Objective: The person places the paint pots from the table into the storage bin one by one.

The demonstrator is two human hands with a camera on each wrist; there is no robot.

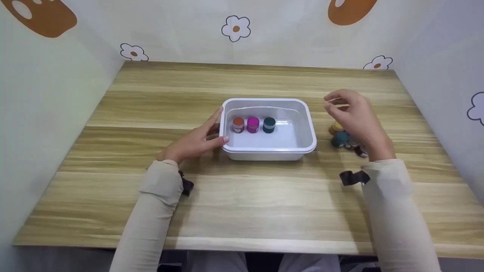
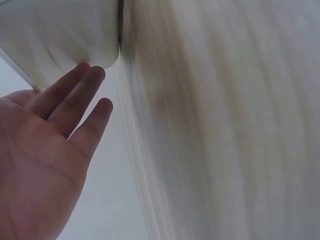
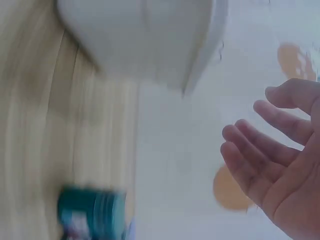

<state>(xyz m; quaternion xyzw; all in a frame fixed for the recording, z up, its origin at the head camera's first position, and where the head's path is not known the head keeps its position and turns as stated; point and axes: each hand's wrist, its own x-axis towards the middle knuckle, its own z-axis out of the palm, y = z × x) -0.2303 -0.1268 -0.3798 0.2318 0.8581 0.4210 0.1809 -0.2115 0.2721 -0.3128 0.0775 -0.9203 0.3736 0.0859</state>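
Observation:
A white plastic container (image 1: 267, 155) stands on the table with three small paint jars inside in a row: orange (image 1: 238, 124), magenta (image 1: 253, 124) and dark green (image 1: 269, 125). My left hand (image 1: 194, 143) rests against its left end, thumb at the rim and the other fingers nearly straight along the outer wall. Raised to the right of the container, my right hand (image 1: 353, 115) holds nothing, its fingers loosely bent. Below it lies a cluster of more jars, among them a yellow jar (image 1: 335, 127) and a teal jar (image 1: 340, 139); the hand and wrist partly hide the cluster.
The wood-grain table (image 1: 264, 211) meets pale walls (image 1: 181, 30) with flower prints at the back and sides. Black straps (image 1: 354, 177) hang from both sleeves. In the right wrist view the teal jar (image 3: 90, 212) looks blurred.

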